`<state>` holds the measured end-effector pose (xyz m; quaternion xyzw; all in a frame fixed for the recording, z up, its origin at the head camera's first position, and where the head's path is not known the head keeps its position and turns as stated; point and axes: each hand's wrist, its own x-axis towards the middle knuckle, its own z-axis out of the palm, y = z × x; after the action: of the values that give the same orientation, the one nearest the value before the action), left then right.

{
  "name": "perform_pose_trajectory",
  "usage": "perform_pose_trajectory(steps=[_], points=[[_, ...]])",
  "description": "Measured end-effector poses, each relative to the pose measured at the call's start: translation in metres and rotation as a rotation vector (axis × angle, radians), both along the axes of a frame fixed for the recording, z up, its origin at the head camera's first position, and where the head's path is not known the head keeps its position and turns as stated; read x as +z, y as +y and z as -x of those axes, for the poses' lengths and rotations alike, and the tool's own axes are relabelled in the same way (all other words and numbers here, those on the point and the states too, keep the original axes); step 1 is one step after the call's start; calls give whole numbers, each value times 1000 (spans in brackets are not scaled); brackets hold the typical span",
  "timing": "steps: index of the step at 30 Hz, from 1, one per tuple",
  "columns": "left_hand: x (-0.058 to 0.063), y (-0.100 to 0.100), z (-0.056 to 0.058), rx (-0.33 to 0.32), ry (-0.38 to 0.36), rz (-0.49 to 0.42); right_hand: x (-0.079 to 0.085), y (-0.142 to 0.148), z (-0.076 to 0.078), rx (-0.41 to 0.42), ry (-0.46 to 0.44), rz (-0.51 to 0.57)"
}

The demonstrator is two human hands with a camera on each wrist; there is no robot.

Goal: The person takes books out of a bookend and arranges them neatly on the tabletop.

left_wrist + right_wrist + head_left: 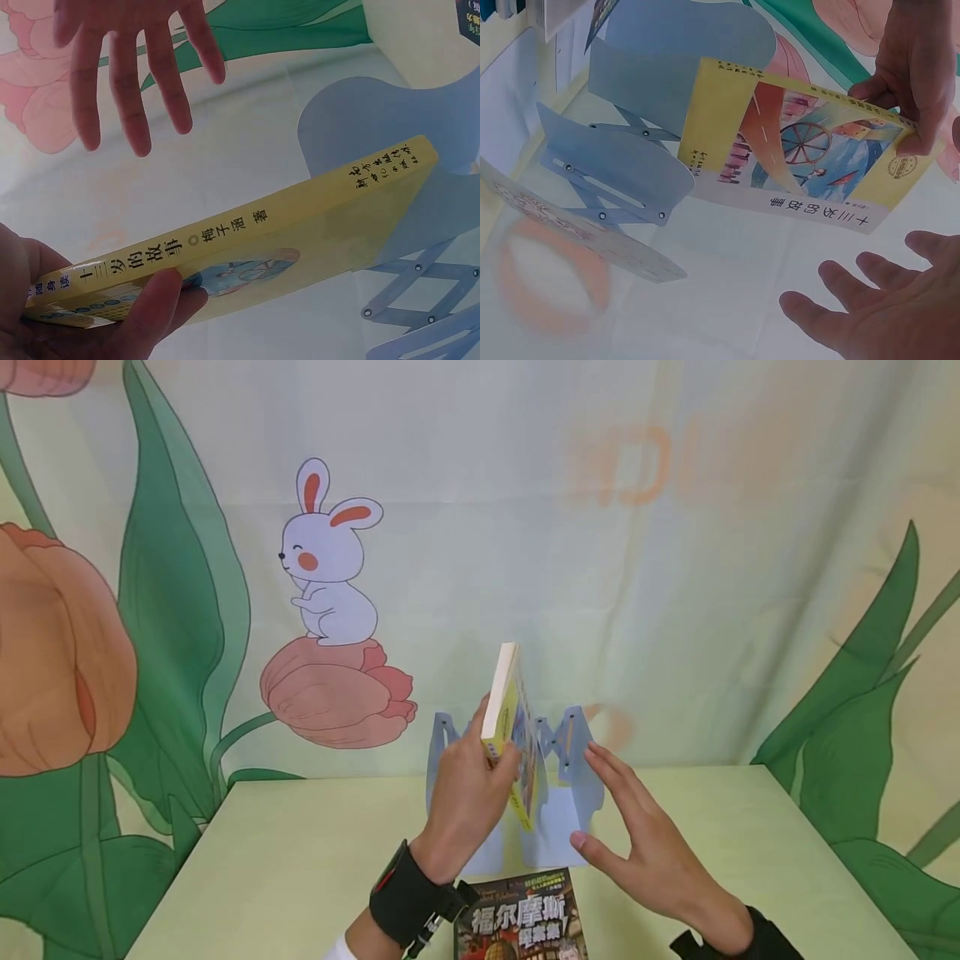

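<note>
My left hand (465, 802) grips a thin yellow paperback book (802, 150) by one end, thumb on one cover and fingers on the other. The book is tilted, its spine with Chinese characters facing the left wrist camera. Its lower end overlaps the blue expandable bookend (581, 768) in the head view. Slotted crossing bars (427, 289) join the bookend's upright panels. My right hand (648, 852) is open, fingers spread and holding nothing, with its fingertips close by the bookend's right panel. The right wrist view shows the paperback's illustrated cover.
A dark book with large Chinese characters (517, 918) lies on the pale table (300, 860) in front of the bookend. Behind the table hangs a curtain (480, 527) printed with a rabbit and tulips. More book edges (559, 15) show at the right wrist view's upper left.
</note>
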<state>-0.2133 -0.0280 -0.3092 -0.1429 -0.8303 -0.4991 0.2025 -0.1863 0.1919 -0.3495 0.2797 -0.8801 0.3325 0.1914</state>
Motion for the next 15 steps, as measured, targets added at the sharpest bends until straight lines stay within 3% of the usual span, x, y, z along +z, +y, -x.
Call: perform_pose_trajectory(steps=[15], points=[[13, -10, -6, 40, 31, -19, 18, 2, 12, 18, 7, -6]])
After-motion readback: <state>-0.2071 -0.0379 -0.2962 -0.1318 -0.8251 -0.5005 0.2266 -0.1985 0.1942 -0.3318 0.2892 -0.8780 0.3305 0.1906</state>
